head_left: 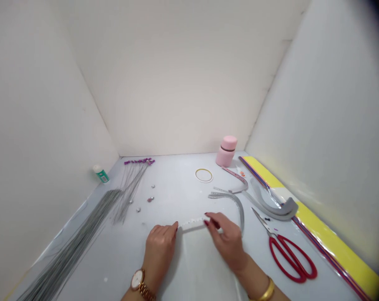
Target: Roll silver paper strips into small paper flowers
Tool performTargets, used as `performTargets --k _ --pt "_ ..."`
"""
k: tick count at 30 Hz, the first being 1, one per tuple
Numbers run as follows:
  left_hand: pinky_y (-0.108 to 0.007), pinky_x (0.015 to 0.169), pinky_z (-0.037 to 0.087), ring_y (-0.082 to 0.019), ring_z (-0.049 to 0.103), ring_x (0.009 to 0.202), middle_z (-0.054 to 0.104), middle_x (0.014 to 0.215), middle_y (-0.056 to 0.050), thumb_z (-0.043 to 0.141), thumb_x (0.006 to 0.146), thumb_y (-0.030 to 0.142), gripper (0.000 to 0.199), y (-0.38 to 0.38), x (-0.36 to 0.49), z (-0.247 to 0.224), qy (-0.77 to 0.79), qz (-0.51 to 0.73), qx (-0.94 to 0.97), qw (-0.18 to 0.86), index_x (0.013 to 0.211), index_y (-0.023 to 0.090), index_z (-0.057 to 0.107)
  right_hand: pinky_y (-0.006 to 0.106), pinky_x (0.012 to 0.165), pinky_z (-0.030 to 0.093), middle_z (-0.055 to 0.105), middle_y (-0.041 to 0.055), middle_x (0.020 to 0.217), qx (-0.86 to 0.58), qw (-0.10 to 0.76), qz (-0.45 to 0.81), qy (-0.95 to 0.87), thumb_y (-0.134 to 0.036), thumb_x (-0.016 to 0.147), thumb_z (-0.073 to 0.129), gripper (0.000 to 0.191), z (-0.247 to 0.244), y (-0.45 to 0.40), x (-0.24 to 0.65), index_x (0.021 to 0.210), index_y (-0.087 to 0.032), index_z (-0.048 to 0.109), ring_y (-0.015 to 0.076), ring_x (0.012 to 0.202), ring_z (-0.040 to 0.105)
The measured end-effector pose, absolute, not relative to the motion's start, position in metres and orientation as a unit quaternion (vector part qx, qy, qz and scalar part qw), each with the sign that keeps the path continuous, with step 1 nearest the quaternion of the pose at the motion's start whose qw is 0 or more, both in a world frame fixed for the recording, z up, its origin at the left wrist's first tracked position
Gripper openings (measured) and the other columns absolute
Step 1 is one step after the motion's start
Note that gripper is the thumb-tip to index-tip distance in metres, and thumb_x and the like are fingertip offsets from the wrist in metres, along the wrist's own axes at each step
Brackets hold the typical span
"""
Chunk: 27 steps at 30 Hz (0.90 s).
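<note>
From the head camera, 2 hands work low on a pale counter (176, 184), with a white strip (192, 223) stretched between them. The left hand (159, 255), wearing a gold-strapped wristwatch (138, 279), has its grip closed on the strip's left end. The right hand (228, 243), with a gold bangle (267, 290), pinches the right end between dark red-nailed fingertips (208, 215). The strip looks notched or beaded, though it is too small here to be sure.

Just beyond the right hand curve gray strips (231, 200), and a thicker gray coil (272, 205) lies further right. Red-handled scissors (291, 259) rest near the right edge, beside a yellow sheet (330, 234). Toward the back wall stand a pink bottle (226, 151) and a thin gold ring (204, 175). On the left lie a long bundle of gray wires (70, 238), purple-tipped wires (139, 161), small silver beads (138, 209), and a green-labelled bottle (100, 173).
</note>
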<state>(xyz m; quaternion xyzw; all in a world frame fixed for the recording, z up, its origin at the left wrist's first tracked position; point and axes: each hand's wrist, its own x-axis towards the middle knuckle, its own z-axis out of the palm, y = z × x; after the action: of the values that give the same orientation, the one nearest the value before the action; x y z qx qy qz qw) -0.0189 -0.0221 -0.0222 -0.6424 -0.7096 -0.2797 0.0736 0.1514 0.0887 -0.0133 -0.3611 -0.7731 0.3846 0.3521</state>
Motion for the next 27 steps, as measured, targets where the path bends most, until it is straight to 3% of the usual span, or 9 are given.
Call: performTargets --k 3,7,14,19,27 --pt "-0.036 0.062 0.043 -0.02 0.059 0.058 0.067 0.065 -0.006 0.043 0.082 0.008 0.024 -0.022 -0.019 -0.021 -0.708 -0.279 -0.645 0.071 0.094 0.013 0.063 0.03 0.068 0.036 0.059 0.0048 0.073 -0.303 0.324 0.362 -0.82 -0.031 0.078 0.055 0.022 -0.015 0.078 0.142 0.097 -0.021 0.063 0.0188 0.071 0.051" --pt "-0.034 0.062 0.042 -0.02 0.059 0.059 0.068 0.065 -0.006 0.042 0.083 0.009 0.024 -0.023 -0.019 -0.023 -0.704 -0.288 -0.646 0.064 0.094 0.014 0.063 0.03 0.063 0.031 0.054 0.005 0.066 -0.297 0.317 0.345 -0.832 -0.023 0.084 0.046 0.021 -0.022 0.08 0.135 0.077 -0.019 0.066 0.0176 0.065 0.046" --pt "-0.034 0.059 0.042 -0.021 0.059 0.057 0.068 0.065 -0.008 0.045 0.084 0.016 0.022 -0.025 -0.013 -0.022 -0.699 -0.355 -0.621 0.018 0.092 0.015 0.065 0.027 0.061 0.032 0.053 0.0027 0.064 -0.347 0.323 0.429 -0.769 -0.028 0.08 0.051 0.02 -0.012 0.079 0.131 0.064 -0.017 0.058 0.0159 0.064 0.046" --pt "-0.036 0.075 0.043 -0.024 0.059 0.084 0.067 0.088 -0.011 0.046 0.082 0.018 0.021 -0.026 -0.009 -0.012 -0.697 -0.43 -0.57 -0.072 0.091 0.016 0.065 0.021 0.042 0.031 0.051 -0.0016 0.05 -0.377 0.275 0.594 -0.655 -0.036 0.078 0.051 0.026 0.001 0.073 0.118 0.06 -0.017 0.048 0.0101 0.042 0.043" --pt "-0.026 0.066 0.05 -0.019 0.065 0.071 0.071 0.076 -0.007 0.048 0.082 0.025 0.022 -0.026 0.001 -0.001 -0.672 -0.516 -0.446 -0.288 0.084 0.015 0.066 0.018 0.04 0.031 0.053 -0.0026 0.053 -0.376 0.311 0.719 -0.495 -0.04 0.071 0.058 0.026 -0.005 0.055 0.097 0.066 -0.016 0.049 0.0061 0.039 0.041"
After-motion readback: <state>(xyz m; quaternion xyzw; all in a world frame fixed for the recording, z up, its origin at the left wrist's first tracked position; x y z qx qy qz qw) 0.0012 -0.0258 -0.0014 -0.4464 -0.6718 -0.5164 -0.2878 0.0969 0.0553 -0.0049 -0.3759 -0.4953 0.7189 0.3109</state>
